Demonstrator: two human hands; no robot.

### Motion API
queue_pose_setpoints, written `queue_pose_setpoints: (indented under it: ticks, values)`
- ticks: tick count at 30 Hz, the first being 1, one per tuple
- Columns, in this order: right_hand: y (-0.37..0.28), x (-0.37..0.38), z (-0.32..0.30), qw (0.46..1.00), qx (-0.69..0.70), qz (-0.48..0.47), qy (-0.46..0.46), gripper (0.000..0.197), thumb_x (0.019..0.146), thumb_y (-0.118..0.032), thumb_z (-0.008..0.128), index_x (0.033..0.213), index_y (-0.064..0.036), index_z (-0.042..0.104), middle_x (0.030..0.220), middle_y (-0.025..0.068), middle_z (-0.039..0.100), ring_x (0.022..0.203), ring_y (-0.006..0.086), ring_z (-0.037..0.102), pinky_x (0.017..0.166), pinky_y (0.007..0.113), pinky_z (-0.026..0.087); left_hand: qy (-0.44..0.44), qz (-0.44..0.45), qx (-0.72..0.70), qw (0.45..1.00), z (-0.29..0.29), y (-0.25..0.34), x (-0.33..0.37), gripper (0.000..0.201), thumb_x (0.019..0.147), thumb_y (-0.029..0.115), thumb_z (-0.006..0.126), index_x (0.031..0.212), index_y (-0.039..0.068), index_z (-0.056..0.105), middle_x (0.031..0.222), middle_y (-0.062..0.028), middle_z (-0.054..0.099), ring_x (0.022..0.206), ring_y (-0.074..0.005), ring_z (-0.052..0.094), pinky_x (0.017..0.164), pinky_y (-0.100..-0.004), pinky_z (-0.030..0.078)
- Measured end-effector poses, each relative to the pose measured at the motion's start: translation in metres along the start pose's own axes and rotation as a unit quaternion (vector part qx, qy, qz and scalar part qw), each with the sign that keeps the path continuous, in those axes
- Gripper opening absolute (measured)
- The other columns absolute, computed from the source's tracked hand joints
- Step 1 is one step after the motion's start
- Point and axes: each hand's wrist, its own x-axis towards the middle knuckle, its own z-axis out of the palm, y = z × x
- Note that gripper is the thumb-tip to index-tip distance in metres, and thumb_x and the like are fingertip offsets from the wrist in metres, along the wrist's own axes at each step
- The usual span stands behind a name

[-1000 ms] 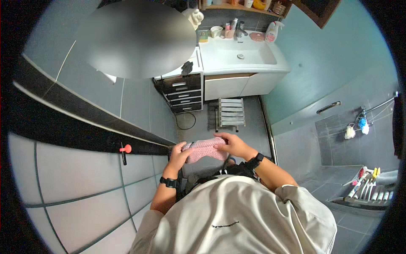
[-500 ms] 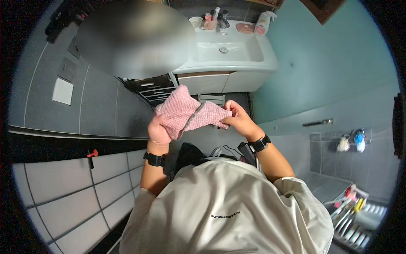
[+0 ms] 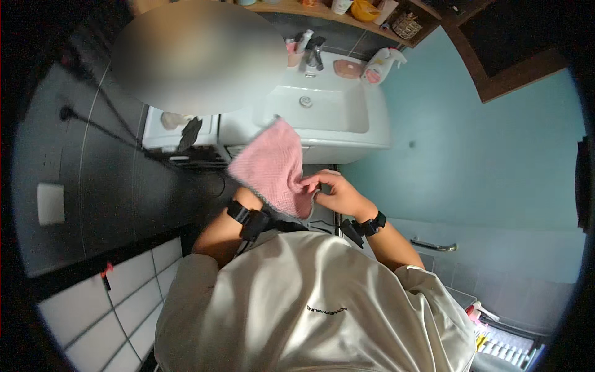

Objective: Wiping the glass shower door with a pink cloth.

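Note:
A pink ribbed cloth (image 3: 269, 164) with a thin grey edge is raised in front of my chest, one corner pointing toward the sink. My left hand (image 3: 249, 198) is beneath its near left side; the cloth covers the fingers, so their grip is hidden. At the cloth's right edge, my right hand (image 3: 344, 195) pinches the gathered fabric between thumb and fingers. Both wrists wear black straps with a small dark box.
Ahead stands a white washbasin (image 3: 378, 127) with a dark tap (image 3: 315, 54), a pink soap dish (image 3: 348, 69) and a spray bottle (image 3: 382, 65). A white-topped drawer unit (image 3: 152, 133) bears dark and pale cloths. A wooden shelf (image 3: 338, 20) runs above. A teal wall (image 3: 427, 180) is on the right.
The pink cloth, twisted between both hands before, is now spread wider and flatter, covering my left fingers. My right hand has moved left and nearer me. The view has shifted toward the sink and shelf.

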Motion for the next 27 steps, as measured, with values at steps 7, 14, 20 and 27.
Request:
queue_pose_setpoints:
  ticks: [7,14,20,27]
  values:
    - [0.037,0.04,-0.086,0.998,0.019,-0.063,0.017,0.024,0.08,-0.002,0.066,0.104,-0.0043,0.066,0.105,0.0122,0.064,0.108,0.0263,0.058,0.098,0.039,0.042,0.059,0.111,-0.143,0.982,0.02,-0.017,0.122,0.027,0.057,0.026,0.071,0.079,0.014,0.059,0.084,-0.008,0.055,0.085,-0.0331,0.055,0.067,-0.0367,0.044]
    - [0.121,0.085,-0.197,0.996,0.081,0.018,-0.016,0.03,0.087,-0.001,0.06,0.117,-0.0015,0.061,0.115,0.0077,0.063,0.102,0.0155,0.059,0.09,0.031,0.047,0.112,-0.097,-0.097,0.984,0.107,-0.011,0.204,0.022,0.072,0.024,0.068,0.09,0.014,0.059,0.091,-0.0071,0.06,0.084,-0.0271,0.063,0.063,-0.0395,0.049]
    - [0.184,0.158,-0.294,0.998,-0.002,0.042,-0.038,0.027,0.089,-0.002,0.057,0.116,-0.0012,0.062,0.104,0.0046,0.065,0.093,0.0129,0.06,0.085,0.028,0.049,0.059,-0.251,0.01,0.966,0.115,-0.006,0.279,0.012,0.082,0.015,0.059,0.091,0.01,0.065,0.088,-0.0084,0.062,0.082,-0.0255,0.065,0.066,-0.0403,0.053]
    - [0.182,0.202,-0.309,1.0,-0.002,0.023,-0.016,0.023,0.09,-0.008,0.061,0.113,-0.0015,0.061,0.098,0.0024,0.065,0.089,0.0106,0.059,0.081,0.026,0.049,-0.062,-0.216,-0.045,0.973,0.131,-0.029,0.32,0.016,0.082,0.017,0.057,0.095,0.01,0.064,0.087,-0.0122,0.062,0.091,-0.0299,0.062,0.073,-0.0399,0.054]
